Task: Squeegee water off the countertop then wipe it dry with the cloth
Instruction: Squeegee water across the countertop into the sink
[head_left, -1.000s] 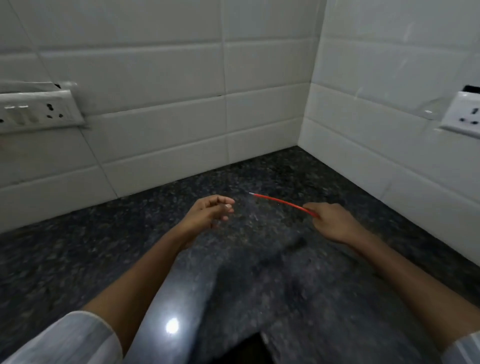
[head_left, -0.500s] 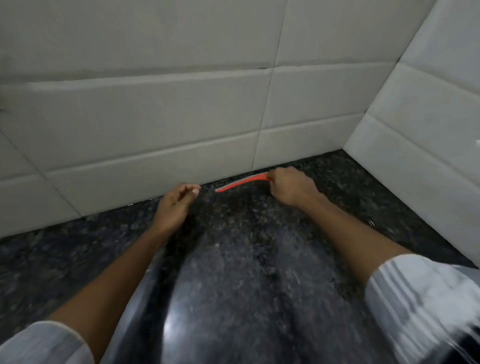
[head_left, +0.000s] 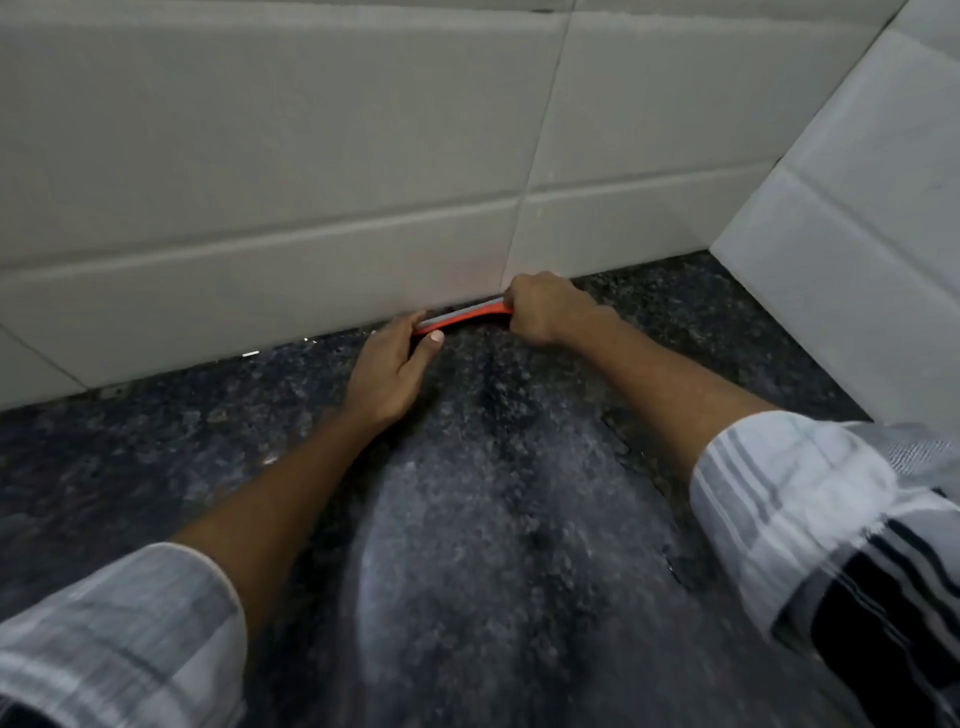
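Note:
A thin red squeegee (head_left: 462, 317) with a grey edge lies along the foot of the back wall, on the dark speckled granite countertop (head_left: 493, 519). My right hand (head_left: 545, 312) is closed on its right end. My left hand (head_left: 389, 364) grips its left end, thumb on the near side. Both arms reach forward across the counter. Small glints of water (head_left: 249, 354) show along the wall joint. No cloth is in view.
White tiled back wall (head_left: 260, 182) rises just behind the squeegee. A second tiled wall (head_left: 857, 234) closes the corner on the right. Wet sheen covers the counter's middle.
Both hands moved forward to the back wall. The squeegee now rests at the wall's foot, and my left hand, empty before, has taken hold of its left end.

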